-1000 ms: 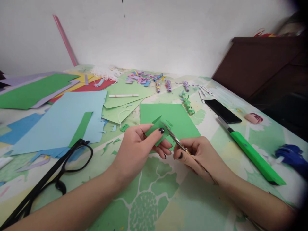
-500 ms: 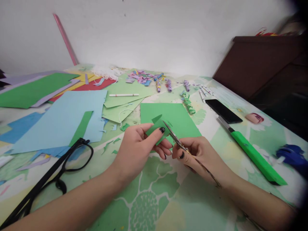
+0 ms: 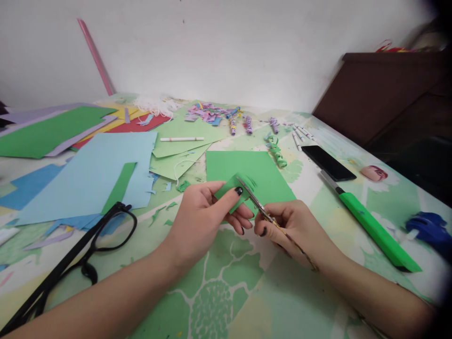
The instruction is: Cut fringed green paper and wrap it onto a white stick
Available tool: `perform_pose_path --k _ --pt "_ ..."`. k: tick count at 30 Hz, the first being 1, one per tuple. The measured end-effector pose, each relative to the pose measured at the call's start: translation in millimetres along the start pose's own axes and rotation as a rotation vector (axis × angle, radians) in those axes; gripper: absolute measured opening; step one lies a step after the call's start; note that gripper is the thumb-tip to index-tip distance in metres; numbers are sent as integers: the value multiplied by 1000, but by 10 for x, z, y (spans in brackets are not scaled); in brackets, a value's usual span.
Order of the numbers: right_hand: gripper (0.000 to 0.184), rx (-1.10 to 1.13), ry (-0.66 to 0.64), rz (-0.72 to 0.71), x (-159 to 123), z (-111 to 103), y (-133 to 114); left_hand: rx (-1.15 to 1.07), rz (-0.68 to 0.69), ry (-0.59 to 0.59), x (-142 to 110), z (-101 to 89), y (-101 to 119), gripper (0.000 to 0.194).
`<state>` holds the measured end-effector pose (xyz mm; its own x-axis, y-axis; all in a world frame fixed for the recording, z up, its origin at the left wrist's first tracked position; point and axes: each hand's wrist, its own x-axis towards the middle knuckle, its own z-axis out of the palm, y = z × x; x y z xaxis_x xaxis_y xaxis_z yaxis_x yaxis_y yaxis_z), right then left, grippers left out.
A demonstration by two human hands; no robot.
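Between thumb and fingers, my left hand (image 3: 208, 207) pinches a small piece of green paper (image 3: 228, 186). My right hand (image 3: 294, 230) grips a pair of scissors (image 3: 254, 201), whose blades lie together along the right edge of that piece. Beneath the hands' far side lies a larger green sheet (image 3: 243, 162) on the patterned tablecloth (image 3: 212, 301). Part of the held piece is hidden behind my left thumb, and the scissor handles are mostly covered by my right fingers.
Black eyeglasses (image 3: 115, 230) lie at the left by a light blue sheet (image 3: 88, 174) and a green strip (image 3: 120, 186). At the right are a phone (image 3: 330, 162), a green box cutter (image 3: 374, 228) with its blade out and a blue object (image 3: 429, 228). Several curled paper rolls (image 3: 277, 150) sit behind.
The scissor blades have closed along the green piece, and the dark green flap standing above its top edge is no longer visible there. Both hands have stayed almost in place.
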<state>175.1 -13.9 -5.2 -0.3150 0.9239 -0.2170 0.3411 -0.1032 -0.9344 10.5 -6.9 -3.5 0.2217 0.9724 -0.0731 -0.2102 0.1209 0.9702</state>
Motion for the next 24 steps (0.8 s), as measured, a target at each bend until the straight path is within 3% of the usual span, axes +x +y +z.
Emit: perform_pose_path --k 11,19,24 --pt "30 -16 7 27 12 -7 7 4 1 -9 -2 -7 2 22" --pt "42 -40 -56 -166 -22 -16 69 -11 0 -3 -1 -3 0 19" --pt "43 -18 -87 -197 -33 -23 83 -11 -3 5 0 -9 3 17"
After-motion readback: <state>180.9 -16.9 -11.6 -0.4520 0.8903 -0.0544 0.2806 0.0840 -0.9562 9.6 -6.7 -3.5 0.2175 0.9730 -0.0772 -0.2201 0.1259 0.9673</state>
